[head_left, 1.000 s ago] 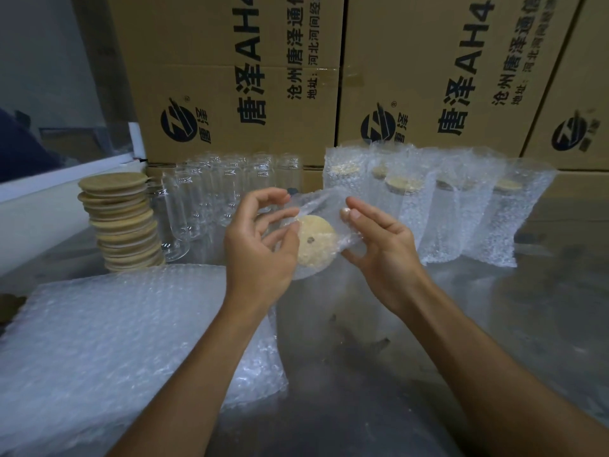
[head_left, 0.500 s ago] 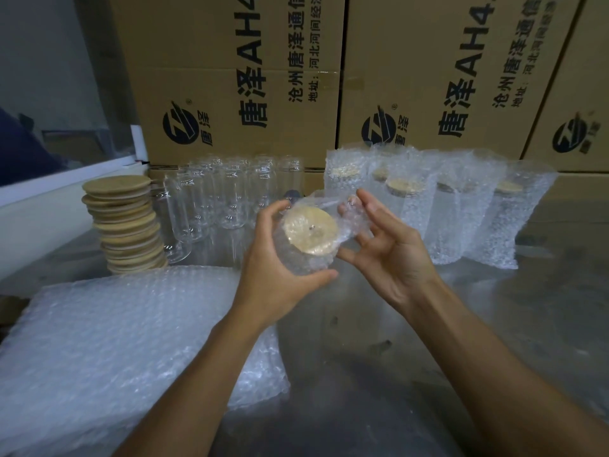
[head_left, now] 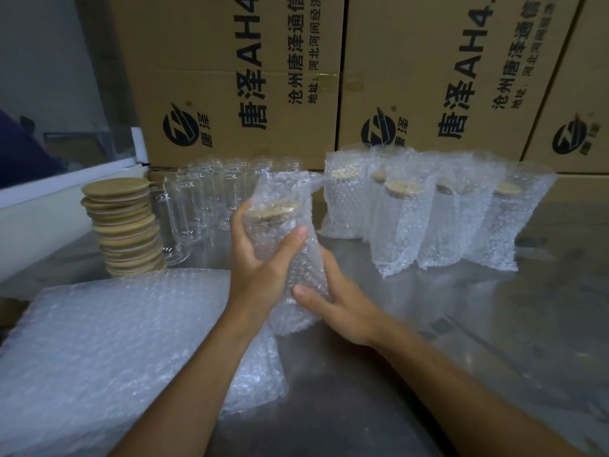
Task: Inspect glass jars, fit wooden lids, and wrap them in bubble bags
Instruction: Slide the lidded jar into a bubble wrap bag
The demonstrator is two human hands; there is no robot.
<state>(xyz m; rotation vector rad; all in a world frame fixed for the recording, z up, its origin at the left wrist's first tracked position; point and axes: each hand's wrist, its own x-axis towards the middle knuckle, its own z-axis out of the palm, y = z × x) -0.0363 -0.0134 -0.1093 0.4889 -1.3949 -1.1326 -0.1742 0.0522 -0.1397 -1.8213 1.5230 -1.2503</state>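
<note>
Jar in bubble bag (head_left: 283, 239) upright, L hand (head_left: 260, 258) gripping upper part, R hand (head_left: 336, 301) cupping bottom.

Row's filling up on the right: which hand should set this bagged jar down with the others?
Probably the right hand: it cups the bubble-bagged, wooden-lidded glass jar low, nearest the wrapped jars. The left hand grips higher.

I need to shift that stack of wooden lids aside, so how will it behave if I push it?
The stack of wooden lids already leans, its discs offset, so a push near the top would probably slide them apart. The lids look thin, stiff and light. The empty glass jars stand right beside it, so toppling lids might knock them.
</note>
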